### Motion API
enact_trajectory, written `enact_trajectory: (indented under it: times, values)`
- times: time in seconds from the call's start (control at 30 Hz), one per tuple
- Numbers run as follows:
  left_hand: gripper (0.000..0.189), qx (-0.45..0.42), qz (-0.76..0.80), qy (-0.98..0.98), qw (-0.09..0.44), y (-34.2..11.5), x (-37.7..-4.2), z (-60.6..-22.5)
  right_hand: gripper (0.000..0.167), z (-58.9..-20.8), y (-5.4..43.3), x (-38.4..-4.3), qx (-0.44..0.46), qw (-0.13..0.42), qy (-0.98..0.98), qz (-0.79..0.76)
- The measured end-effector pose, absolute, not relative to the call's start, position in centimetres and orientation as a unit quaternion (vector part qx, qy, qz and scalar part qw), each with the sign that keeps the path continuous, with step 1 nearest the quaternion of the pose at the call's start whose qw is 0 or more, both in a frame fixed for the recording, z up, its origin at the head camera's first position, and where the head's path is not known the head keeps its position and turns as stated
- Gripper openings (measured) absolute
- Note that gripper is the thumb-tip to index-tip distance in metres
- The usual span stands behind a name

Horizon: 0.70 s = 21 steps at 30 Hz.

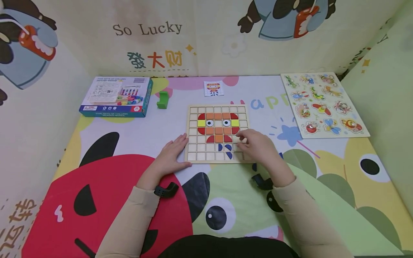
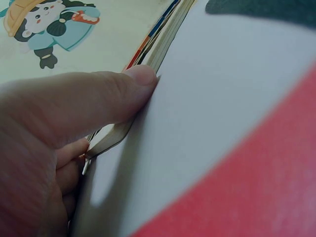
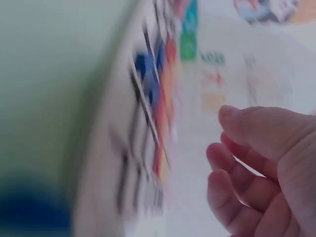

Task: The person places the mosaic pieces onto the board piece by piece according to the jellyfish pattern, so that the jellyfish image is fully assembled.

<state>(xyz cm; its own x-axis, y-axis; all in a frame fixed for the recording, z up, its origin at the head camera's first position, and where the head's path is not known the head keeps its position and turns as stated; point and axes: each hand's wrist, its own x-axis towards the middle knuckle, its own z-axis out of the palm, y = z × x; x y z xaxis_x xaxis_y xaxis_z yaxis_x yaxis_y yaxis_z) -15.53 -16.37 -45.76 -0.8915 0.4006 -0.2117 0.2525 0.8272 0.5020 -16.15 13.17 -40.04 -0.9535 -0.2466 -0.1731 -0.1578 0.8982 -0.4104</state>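
A wooden grid board [image 1: 201,156] lies on the table in the head view, its cells partly filled with red, orange and yellow pieces and two eye tiles [image 1: 209,123]. Three blue rounded pieces [image 1: 228,155] sit in its lower cells. My left hand [image 1: 169,156] rests against the board's left side, fingers extended; the left wrist view shows the thumb [image 2: 140,76] on the board's edge. Over the board's right part hovers my right hand [image 1: 258,145], fingers loosely bent. In the right wrist view, thumb and fingers stand apart with nothing between them.
Behind the board lies a small picture card [image 1: 213,88]. A green block [image 1: 162,100] and a flat box [image 1: 116,96] stand at the back left. At the back right is an animal puzzle board [image 1: 326,98]. A dark blue piece [image 1: 254,167] lies below the right hand.
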Motion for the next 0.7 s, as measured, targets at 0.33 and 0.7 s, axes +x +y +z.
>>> enact_trajectory:
  times: [0.33, 0.7]
  values:
    - [0.098, 0.168, 0.238, 0.943, 0.16, -16.4, -15.4, -45.7, 0.04, -39.3, 23.8, -13.6, -0.019, 0.145, 0.965, -0.218]
    - [0.099, 0.169, 0.237, 0.944, 0.157, -16.3, -15.4, -45.9, 0.038, -41.7, 25.4, -12.8, -0.056, 0.197, 0.954, -0.221]
